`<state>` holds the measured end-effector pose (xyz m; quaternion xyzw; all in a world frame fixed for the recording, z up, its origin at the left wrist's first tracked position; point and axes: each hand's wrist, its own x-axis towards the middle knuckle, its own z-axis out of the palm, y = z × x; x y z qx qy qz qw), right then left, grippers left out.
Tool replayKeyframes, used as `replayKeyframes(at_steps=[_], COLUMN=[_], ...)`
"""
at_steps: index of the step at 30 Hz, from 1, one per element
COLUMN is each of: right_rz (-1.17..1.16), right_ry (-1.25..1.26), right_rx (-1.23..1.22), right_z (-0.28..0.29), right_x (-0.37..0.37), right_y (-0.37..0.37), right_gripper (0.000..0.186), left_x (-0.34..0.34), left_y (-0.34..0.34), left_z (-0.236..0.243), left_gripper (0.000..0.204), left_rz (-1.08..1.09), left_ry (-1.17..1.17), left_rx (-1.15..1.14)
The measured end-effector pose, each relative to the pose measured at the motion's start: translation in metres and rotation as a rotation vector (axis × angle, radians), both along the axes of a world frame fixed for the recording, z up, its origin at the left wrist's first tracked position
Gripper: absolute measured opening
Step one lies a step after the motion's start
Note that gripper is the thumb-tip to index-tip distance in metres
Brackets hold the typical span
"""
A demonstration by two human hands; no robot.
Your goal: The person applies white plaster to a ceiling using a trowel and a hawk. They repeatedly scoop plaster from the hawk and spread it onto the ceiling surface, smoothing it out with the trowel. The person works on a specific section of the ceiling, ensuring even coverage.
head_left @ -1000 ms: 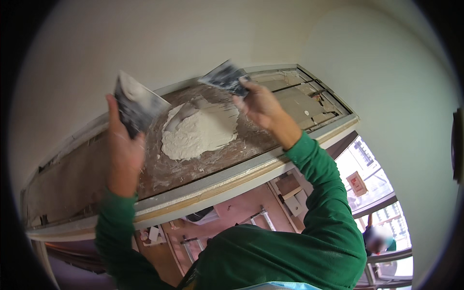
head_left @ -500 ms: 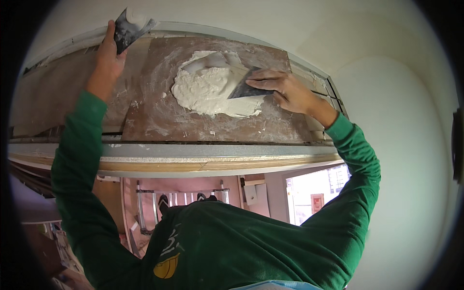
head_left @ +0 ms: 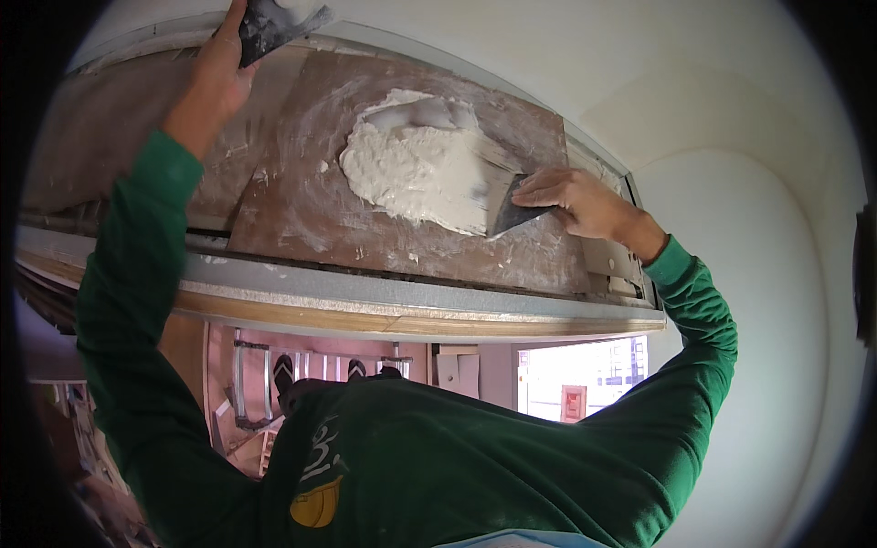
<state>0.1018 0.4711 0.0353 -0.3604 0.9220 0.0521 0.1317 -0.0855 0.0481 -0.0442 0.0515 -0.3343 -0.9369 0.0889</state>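
A broad mound of wet white plaster (head_left: 416, 173) lies on a brown board (head_left: 301, 196), smeared thin toward its right side. My right hand (head_left: 575, 198) grips a dark putty knife (head_left: 517, 212), its blade tilted against the board at the plaster's right edge. Up at the far left, my left hand (head_left: 222, 73) holds a second dark putty knife (head_left: 274, 32) with some white plaster on it, raised beyond the board. The top of that hand and its tool are cut off by the picture's upper edge.
A metal-and-wood ledge (head_left: 393, 306) runs along the board's near side. Below it stands a metal ladder (head_left: 251, 384), near my feet. A pale curved wall (head_left: 731, 301) rises at the right; a bright opening (head_left: 585, 374) shows below the ledge.
My right hand has drawn its putty knife right and nearer, off the mound, leaving a scraped smear. My left hand has gone slightly farther up with its knife. The view has tilted.
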Motion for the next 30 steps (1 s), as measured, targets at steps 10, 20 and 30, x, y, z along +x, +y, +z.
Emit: replayKeyframes(at_steps=[10,20,30], right_rz=[-0.008,-0.309,0.255], right_ry=[0.139,0.488,0.936], right_rx=[-0.208,-0.840,-1.104], right_z=[-0.040,-0.002,-0.009], right_x=[0.017,0.053,0.057], right_y=[-0.009,0.000,-0.099], right_gripper=[0.062,0.043,0.053], left_x=[0.025,0.057,0.128], left_y=[0.025,0.044,0.108], left_z=[0.011,0.013,0.026], left_gripper=[0.043,0.024,0.039], left_rz=[-0.079,-0.414,-1.128], left_ry=[-0.056,0.058,0.132], left_rx=[0.032,0.112,0.368])
